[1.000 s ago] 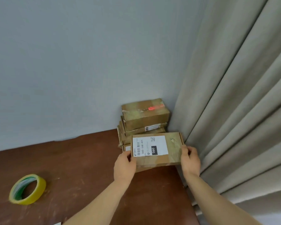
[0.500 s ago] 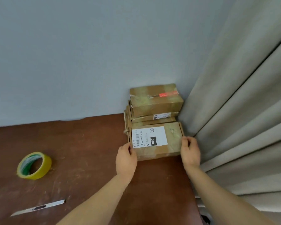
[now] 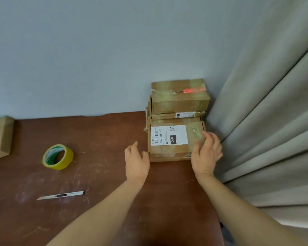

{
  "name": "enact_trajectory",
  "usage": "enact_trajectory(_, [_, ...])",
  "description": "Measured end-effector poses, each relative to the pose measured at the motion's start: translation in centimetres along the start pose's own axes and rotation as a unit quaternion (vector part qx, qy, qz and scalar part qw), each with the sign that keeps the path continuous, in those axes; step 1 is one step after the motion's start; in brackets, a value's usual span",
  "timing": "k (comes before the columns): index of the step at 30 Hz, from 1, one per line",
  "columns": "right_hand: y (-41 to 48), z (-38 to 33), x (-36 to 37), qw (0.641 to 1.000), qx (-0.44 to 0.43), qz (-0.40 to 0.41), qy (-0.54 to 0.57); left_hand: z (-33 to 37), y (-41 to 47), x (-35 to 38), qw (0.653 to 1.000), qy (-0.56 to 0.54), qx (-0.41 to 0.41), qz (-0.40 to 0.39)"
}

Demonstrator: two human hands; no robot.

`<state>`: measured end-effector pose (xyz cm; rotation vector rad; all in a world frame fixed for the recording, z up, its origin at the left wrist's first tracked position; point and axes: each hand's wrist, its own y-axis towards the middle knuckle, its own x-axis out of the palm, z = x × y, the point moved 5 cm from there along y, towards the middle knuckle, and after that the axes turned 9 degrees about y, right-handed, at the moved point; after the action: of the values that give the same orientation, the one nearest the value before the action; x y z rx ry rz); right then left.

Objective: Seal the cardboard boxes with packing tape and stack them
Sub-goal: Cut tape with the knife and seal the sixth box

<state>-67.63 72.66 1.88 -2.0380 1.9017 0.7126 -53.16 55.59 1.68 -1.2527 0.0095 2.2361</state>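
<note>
Under the fingers (image 3: 209, 137) of the right hand (image 3: 205, 157) lies the labelled box (image 3: 168, 136).

The left grip (image 3: 137, 163) and the right grip (image 3: 205, 157) are bare hands. The left forearm (image 3: 100, 210) and the right forearm (image 3: 238, 208) are bare too, uncovered down to the lower edge of the view.

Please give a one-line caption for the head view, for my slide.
Right hand rests on a labelled box before the stacked boxes; left hand open beside it.
</note>
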Motion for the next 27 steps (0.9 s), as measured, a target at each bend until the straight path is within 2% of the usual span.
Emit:
enact_trajectory(4, [-2.3,-3.8,2.6,0.994,-0.093,-0.048,0.000,-2.2,0.2,-2.9,1.000,-0.001,-0.009,0.028])
enact_trajectory(12, [-10.0,-12.3,11.6,0.970,-0.152,-0.189,0.007,-10.6,1.4,-11.9,0.996,-0.035,-0.033,0.077])
enact_trajectory(18, [-23.4,-21.0,23.4,0.947,-0.183,-0.263,0.020,-25.8,2.3,-23.3,0.986,-0.074,-0.074,0.128])
enact_trajectory(21, [-30.2,-24.4,29.1,0.934,-0.150,-0.323,0.017,-33.4,1.8,-28.7,0.976,-0.105,-0.119,0.150])
enact_trajectory(27, [-39.8,-30.4,35.5,0.885,-0.186,-0.425,0.036,-43.7,1.1,-35.1,0.963,-0.120,-0.174,0.167])
